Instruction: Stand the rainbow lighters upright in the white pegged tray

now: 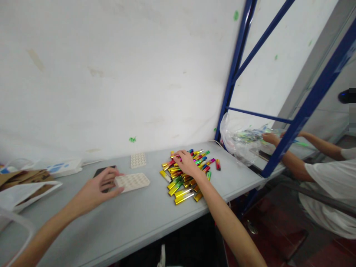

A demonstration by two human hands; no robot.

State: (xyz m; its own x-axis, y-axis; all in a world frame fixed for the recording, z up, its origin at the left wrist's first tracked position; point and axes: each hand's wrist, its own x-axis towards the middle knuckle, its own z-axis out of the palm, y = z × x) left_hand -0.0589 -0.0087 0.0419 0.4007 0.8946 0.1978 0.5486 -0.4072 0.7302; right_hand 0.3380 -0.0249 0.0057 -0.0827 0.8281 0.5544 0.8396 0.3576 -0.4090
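Note:
My left hand (104, 185) grips the near end of a white block with a grid of small holes (133, 181) between thumb and fingers. The block is tilted slightly, just above the grey table. My right hand (185, 162) is over a pile of shiny flat metallic-coloured pieces (182, 193), gold, red, green, blue and purple, that look like lighter casings. Its fingers are bent and a little apart, with the tips among the pieces at the far left of the pile. Nothing can be made out between them. A second white holed block (138, 160) lies farther back.
A dark phone-like object (104, 170) lies behind my left hand. Brown paper and a white bag (27, 189) sit at the left, near a white box (65, 167). A blue metal frame (233, 74) stands at the right. Beyond it, a co-worker's hands (271, 138) handle plastic-wrapped things.

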